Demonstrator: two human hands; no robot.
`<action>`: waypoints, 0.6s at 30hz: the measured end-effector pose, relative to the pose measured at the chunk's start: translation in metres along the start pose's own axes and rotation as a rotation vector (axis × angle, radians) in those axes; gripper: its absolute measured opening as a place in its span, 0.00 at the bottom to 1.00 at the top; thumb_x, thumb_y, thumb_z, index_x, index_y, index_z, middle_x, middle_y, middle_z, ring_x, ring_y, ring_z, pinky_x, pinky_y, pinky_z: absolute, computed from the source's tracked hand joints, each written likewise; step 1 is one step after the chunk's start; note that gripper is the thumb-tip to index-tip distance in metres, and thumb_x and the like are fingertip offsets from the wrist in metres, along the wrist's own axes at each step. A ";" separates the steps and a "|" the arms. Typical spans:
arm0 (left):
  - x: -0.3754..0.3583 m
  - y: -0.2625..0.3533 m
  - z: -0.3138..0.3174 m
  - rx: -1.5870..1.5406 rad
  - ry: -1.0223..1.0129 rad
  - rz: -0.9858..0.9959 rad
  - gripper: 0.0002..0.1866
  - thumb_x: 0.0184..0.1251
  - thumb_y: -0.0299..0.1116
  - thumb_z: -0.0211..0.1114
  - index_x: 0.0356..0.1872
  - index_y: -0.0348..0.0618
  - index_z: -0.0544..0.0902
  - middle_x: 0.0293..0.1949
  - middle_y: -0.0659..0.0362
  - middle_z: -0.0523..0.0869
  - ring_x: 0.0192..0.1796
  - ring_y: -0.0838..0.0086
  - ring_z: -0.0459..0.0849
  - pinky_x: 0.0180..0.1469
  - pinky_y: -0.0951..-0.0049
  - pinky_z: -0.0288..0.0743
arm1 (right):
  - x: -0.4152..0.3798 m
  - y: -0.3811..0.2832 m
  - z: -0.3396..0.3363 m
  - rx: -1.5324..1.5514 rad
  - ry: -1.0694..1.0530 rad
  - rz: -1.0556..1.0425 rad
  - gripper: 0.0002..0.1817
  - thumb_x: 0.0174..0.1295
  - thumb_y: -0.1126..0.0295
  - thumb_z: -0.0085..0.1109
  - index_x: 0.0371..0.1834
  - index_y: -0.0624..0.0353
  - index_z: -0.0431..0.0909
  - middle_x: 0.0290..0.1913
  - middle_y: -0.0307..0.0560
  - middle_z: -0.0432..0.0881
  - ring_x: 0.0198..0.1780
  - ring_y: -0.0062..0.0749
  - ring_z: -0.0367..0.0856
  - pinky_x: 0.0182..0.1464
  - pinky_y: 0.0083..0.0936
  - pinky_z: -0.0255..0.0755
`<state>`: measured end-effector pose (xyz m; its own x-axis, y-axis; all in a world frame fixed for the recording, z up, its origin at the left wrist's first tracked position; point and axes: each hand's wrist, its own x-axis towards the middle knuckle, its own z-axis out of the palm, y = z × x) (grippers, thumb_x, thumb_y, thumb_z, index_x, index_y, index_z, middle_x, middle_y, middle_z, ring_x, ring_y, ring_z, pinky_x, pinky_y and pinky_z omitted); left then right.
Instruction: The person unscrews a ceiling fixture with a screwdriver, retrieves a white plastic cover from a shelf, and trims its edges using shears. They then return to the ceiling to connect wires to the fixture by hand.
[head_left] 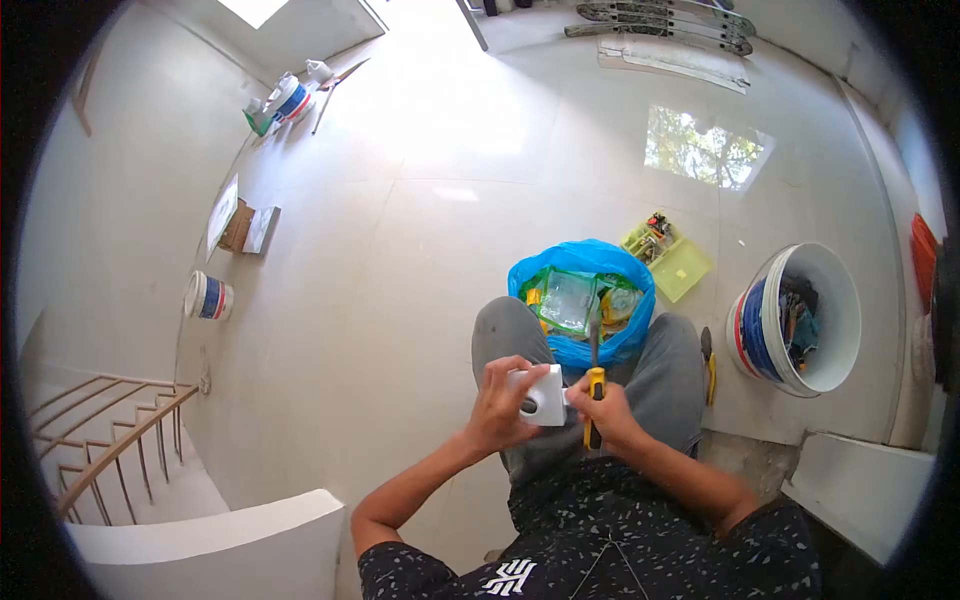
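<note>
Ok so the white, squarish plastic piece with a round hole [553,388] is clamped in the left hand [495,405], and just right of it the right hand [614,412] grips a yellow-and-black-handled screwdriver [597,379], shaft pointing away from the body.

Small parts [656,232] in the yellow-green case [682,272] and contents [801,325] of the large white bucket [838,345] too small to identify

My left hand [500,405] is raised over my lap, fingers bent in a grip; my right hand [605,408] is closed just beside it, both elbows bent, forearms angled inward.
</note>
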<state>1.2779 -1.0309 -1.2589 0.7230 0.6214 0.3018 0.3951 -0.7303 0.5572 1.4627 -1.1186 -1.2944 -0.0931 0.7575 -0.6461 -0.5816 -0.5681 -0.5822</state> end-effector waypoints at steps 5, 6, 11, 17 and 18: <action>0.001 0.012 0.017 -0.166 0.045 -0.215 0.48 0.28 0.35 0.81 0.61 0.46 0.72 0.52 0.48 0.71 0.56 0.53 0.71 0.57 0.59 0.70 | -0.005 -0.037 -0.014 -0.584 0.043 -0.759 0.17 0.49 0.65 0.77 0.39 0.59 0.82 0.39 0.38 0.73 0.37 0.23 0.70 0.40 0.21 0.67; 0.004 0.015 0.021 -0.219 0.062 -0.226 0.47 0.29 0.35 0.81 0.61 0.46 0.71 0.53 0.48 0.71 0.56 0.53 0.72 0.57 0.59 0.70 | -0.005 -0.044 -0.018 -0.691 0.013 -0.718 0.18 0.47 0.64 0.77 0.40 0.58 0.85 0.43 0.40 0.71 0.42 0.27 0.71 0.45 0.25 0.68; 0.005 0.017 0.030 -0.330 0.050 -0.271 0.50 0.35 0.38 0.83 0.64 0.43 0.66 0.57 0.47 0.69 0.61 0.54 0.72 0.62 0.57 0.68 | 0.000 -0.056 -0.023 -0.853 -0.145 -0.851 0.13 0.49 0.66 0.75 0.37 0.58 0.85 0.42 0.45 0.71 0.46 0.37 0.75 0.50 0.32 0.69; -0.002 0.017 0.034 -0.398 -0.002 -0.339 0.50 0.35 0.39 0.81 0.65 0.41 0.66 0.57 0.47 0.73 0.61 0.54 0.72 0.63 0.58 0.66 | 0.000 -0.051 -0.025 -0.933 -0.120 -0.913 0.10 0.54 0.66 0.72 0.37 0.57 0.86 0.42 0.47 0.71 0.45 0.38 0.75 0.50 0.33 0.70; -0.002 0.016 0.034 -0.398 -0.007 -0.332 0.50 0.35 0.39 0.81 0.65 0.41 0.66 0.57 0.47 0.73 0.61 0.54 0.72 0.63 0.58 0.66 | 0.004 -0.047 -0.027 -0.917 -0.153 -0.949 0.09 0.56 0.67 0.70 0.35 0.60 0.84 0.42 0.45 0.71 0.44 0.35 0.74 0.48 0.31 0.70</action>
<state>1.3019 -1.0534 -1.2774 0.5994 0.7986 0.0542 0.3589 -0.3287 0.8736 1.5113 -1.0978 -1.2826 -0.0809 0.9722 0.2197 0.2752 0.2337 -0.9326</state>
